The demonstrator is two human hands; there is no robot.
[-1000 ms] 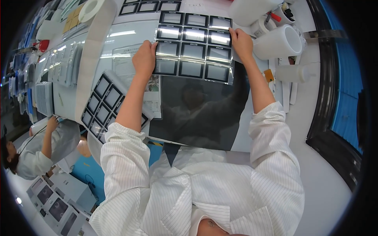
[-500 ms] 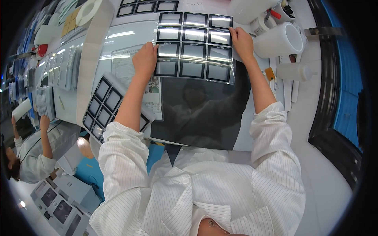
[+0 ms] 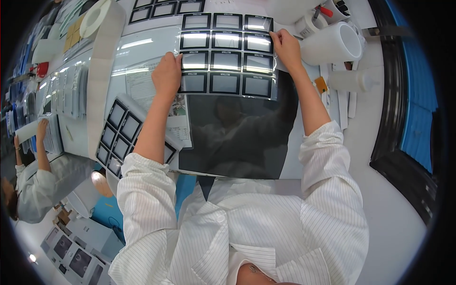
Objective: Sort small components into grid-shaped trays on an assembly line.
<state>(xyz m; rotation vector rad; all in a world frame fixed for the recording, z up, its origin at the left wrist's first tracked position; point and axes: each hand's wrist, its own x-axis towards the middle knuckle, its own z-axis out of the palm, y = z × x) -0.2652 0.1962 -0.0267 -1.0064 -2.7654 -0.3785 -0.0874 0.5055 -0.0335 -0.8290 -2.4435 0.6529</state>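
A glossy clear sheet printed with rows of black-framed rectangular windows stretches between my hands. Its left edge is pinched by my left hand, thumb against the fingers. My right hand grips the upper part of its right edge the same way. Bright strips of light reflect across the windows. Just below the sheet, a smooth dark panel lies on the table and mirrors my outline; the sheet covers its far end. Beside my left forearm sits a tilted stack of similar framed sheets, partly hidden by that arm.
More framed sheets lie at the far side. White cylindrical containers and a squeeze bottle stand at right. Printed paper lies left of my sheet. At far left a co-worker's hand is near stacked white panels.
Sheet, hands and table all sit slightly further left in the picture. Both my hands keep their grip on the sheet. At far left the co-worker's hand has moved up.
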